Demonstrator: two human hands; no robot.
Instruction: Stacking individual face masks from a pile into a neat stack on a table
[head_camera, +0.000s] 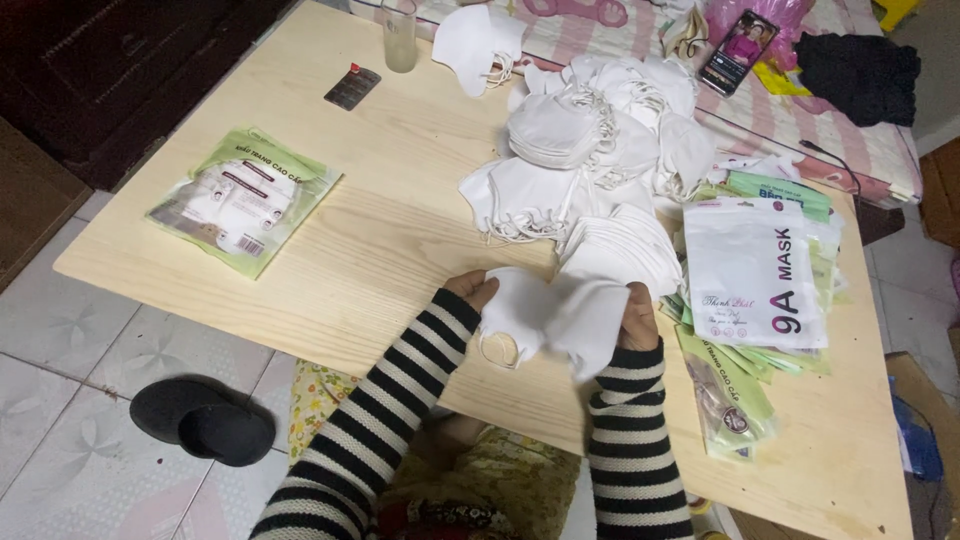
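Observation:
Both my hands hold white face masks (545, 318) just above the near edge of a low light-wood table (380, 240). My left hand (470, 288) grips the left side, where an ear loop hangs down. My right hand (637, 318) grips the right side. Both sleeves are striped black and white. Just beyond my hands lies a fanned stack of white masks (625, 250), and behind it a big loose heap of white masks (590, 140).
Flat mask pouches (752, 272), white and green, are piled at the right. A filled green pouch (243, 198) lies at the left. A drinking glass (399, 34) and a small dark card (352, 86) stand at the far edge. A phone (738, 38) lies on bedding behind. Black slippers (203, 420) are on the tiled floor.

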